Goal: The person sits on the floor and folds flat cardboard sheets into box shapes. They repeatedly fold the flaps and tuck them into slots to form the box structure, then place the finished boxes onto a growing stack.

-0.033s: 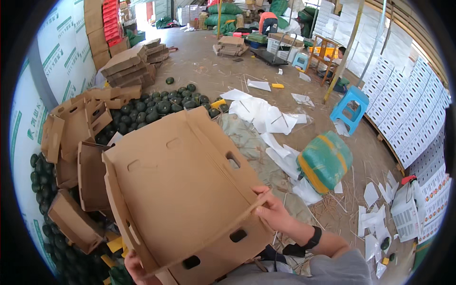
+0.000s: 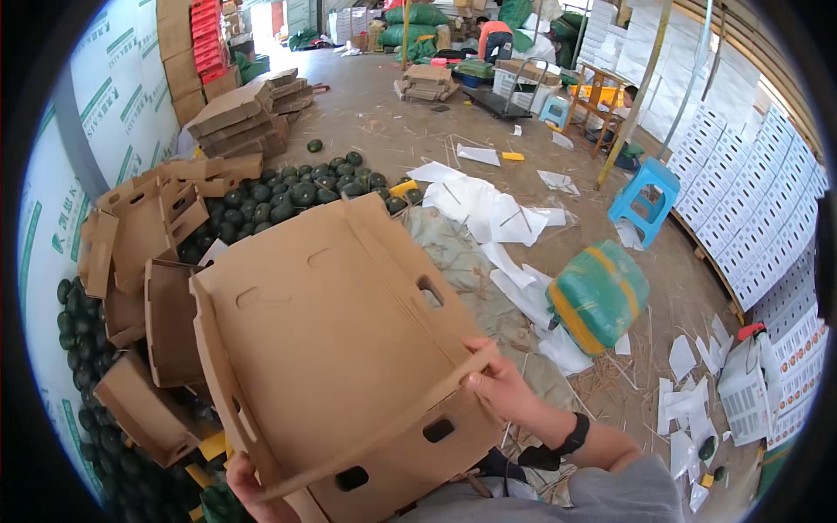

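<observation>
A large shallow brown cardboard box tilts in front of me, its inside facing up and bare. Oval hand holes pierce its walls. My right hand pinches the near right corner, thumb on the outside of the near wall and fingers over its folded top edge. At the near left corner, my left hand grips the same box; part of that hand is hidden by the cardboard. Beyond the box lies a heap of dark green avocados, and more avocados lie along the left wall.
Open cardboard boxes lie on the avocados at left. A green wrapped bundle, white paper sheets and a blue stool are to the right. White cartons are stacked far right. Two people are farther back.
The box's near top edge is folded slightly farther inward, and my right fingers have shifted with it. My left hand keeps its grip at the corner. The view has moved very slightly.
</observation>
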